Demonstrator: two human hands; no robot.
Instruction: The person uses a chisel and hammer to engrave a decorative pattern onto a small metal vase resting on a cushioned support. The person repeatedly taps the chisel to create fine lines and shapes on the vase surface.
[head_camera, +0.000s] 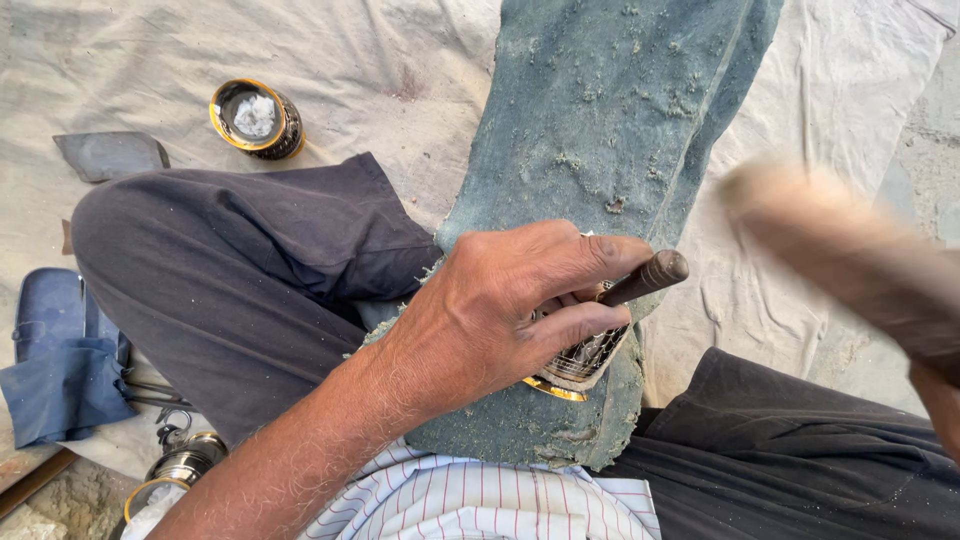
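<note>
Pinned on the lower end of a long green block (600, 130), a small metal piece (585, 358) with a pale engraved face and a gold rim, lying just under the fingers. Pressed down there by the left hand (490, 310), closed over both the piece and a dark punch-like tool (645, 278), with the tool's rounded butt jutting out to the right past the fingertips (left free, most likely, to take a blow). Gripped narrow and firm, thumb side hidden. Set lengthwise between the two dark-trousered legs, the block, so that the knees brace it and the work sits close to the body.

At the right edge, a blurred wooden mallet (850, 250), raised above the tool's butt and apart from it. Held from the lower right corner by the right hand (940, 400), mostly out of frame; closure of that grip cannot be told, though something must be carrying the handle.

Spread beneath everything, a pale cloth (400, 70). Upper left on it, a round black tin (255, 118) with a gold rim and white stuff inside; just beside, a flat grey slab (110, 155). Lower left, a crumpled blue rag (60, 385), with more round metal ware (185, 465) near it. No labels or signs legible anywhere.
</note>
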